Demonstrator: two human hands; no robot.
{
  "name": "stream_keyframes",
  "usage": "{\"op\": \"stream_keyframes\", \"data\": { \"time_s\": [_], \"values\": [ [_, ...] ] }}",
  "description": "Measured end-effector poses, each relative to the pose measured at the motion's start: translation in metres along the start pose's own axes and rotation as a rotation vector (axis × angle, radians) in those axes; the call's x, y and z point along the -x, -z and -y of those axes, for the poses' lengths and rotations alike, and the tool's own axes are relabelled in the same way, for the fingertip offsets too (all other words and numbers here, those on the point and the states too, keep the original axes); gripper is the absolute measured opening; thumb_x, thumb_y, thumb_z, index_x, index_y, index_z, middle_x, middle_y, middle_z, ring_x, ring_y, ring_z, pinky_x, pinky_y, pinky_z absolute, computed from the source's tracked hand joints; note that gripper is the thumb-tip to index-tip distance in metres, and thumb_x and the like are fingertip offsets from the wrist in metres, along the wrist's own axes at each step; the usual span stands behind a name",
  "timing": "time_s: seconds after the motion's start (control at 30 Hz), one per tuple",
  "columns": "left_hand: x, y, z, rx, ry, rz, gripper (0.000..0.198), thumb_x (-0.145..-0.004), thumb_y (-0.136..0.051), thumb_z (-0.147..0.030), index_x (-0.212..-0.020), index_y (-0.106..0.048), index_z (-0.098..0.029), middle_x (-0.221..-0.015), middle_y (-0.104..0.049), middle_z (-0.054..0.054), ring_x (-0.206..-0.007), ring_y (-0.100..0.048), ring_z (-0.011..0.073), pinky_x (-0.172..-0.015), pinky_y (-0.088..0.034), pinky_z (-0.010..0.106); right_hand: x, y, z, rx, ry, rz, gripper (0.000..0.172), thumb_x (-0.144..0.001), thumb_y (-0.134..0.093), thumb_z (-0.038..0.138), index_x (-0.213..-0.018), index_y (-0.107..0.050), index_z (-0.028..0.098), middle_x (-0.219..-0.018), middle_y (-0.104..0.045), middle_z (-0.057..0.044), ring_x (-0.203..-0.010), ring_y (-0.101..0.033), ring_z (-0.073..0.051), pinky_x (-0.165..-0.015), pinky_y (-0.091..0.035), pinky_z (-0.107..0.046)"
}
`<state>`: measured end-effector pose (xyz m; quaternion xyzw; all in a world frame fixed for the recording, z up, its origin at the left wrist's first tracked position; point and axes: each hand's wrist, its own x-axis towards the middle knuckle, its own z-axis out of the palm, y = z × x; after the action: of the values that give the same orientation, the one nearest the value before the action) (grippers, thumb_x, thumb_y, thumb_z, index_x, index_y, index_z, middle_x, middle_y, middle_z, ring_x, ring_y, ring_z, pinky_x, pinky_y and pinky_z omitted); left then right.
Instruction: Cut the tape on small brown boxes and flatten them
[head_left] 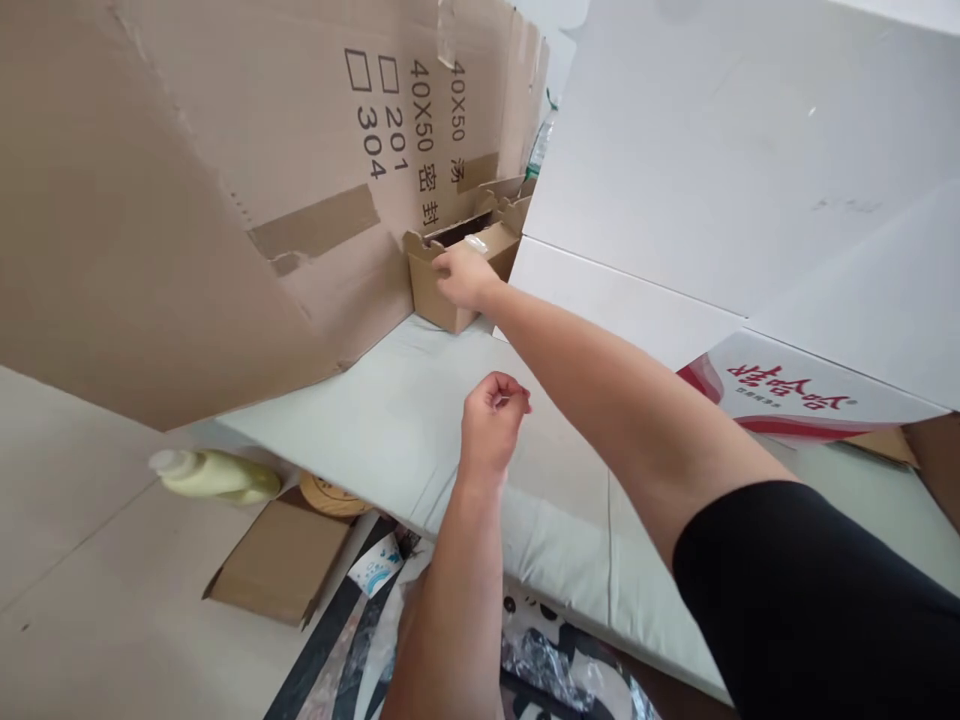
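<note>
My right hand (461, 275) reaches far forward and curls over the front rim of a small open cardboard box (439, 300). A pale, glossy bit (477, 243) shows at its fingertips; I cannot tell what it is. The little box stands on a pale padded surface (375, 420), tucked against a big cardboard carton (187, 180). My left hand (491, 410) hovers over the padded surface nearer to me, its fingers curled into a loose fist with nothing visible in it.
The big carton, printed 40X50, leans over the left side. White box panels (712, 150) and a white box with red print (787, 390) stand on the right. On the floor lie a pale yellow bottle (214, 475), a flat cardboard box (281, 560) and printed bags (540, 660).
</note>
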<state>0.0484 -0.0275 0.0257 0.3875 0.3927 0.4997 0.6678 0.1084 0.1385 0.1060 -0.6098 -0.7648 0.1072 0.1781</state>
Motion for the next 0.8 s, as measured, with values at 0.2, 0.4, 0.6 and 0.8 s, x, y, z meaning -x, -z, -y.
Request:
{"op": "stream_keyframes", "data": {
  "time_s": [0.2, 0.4, 0.6, 0.8],
  "values": [
    [0.025, 0.022, -0.044, 0.153, -0.488, -0.392, 0.011, -0.069, -0.06, -0.015, -0.071, -0.052, -0.023, -0.07, -0.056, -0.003, -0.063, -0.055, 0.0122, -0.067, -0.047, 0.028, 0.132, 0.021, -0.035, -0.129, 0.044, -0.153, 0.031, -0.092, -0.051, 0.01, -0.102, -0.079, 0.02, -0.127, -0.075, -0.004, -0.118, -0.07, -0.021, -0.108, -0.054, -0.036],
    [0.03, 0.02, -0.045, -0.018, -0.559, -0.392, 0.008, -0.077, -0.066, -0.018, -0.082, -0.061, -0.022, -0.085, -0.063, -0.001, -0.088, -0.065, 0.0169, -0.083, -0.052, 0.031, 0.357, 0.08, -0.056, -0.148, 0.198, -0.229, 0.028, -0.085, -0.059, 0.009, -0.087, -0.079, 0.03, -0.105, -0.082, -0.005, -0.093, -0.079, -0.023, -0.076, -0.065, -0.034],
    [0.043, -0.056, -0.008, -0.38, -0.184, 0.166, 0.031, -0.076, -0.084, -0.034, -0.102, -0.071, -0.023, -0.116, -0.072, 0.005, -0.12, -0.063, 0.0293, -0.104, -0.049, 0.039, 0.463, 0.091, -0.051, 0.032, 0.287, -0.148, 0.037, -0.076, -0.052, 0.001, -0.094, -0.071, 0.027, -0.108, -0.082, -0.005, -0.058, -0.069, -0.016, -0.055, -0.058, -0.034],
    [0.055, -0.109, 0.014, -0.56, -0.241, 0.128, 0.04, -0.067, -0.078, -0.015, -0.104, -0.069, -0.024, -0.107, -0.07, 0.002, -0.109, -0.063, 0.0269, -0.1, -0.05, 0.038, 0.496, 0.079, -0.069, 0.219, 0.044, -0.264, 0.023, -0.083, -0.051, 0.006, -0.073, -0.064, 0.021, -0.131, -0.074, -0.012, -0.05, -0.063, -0.013, -0.048, -0.048, -0.033]
  ]
}}
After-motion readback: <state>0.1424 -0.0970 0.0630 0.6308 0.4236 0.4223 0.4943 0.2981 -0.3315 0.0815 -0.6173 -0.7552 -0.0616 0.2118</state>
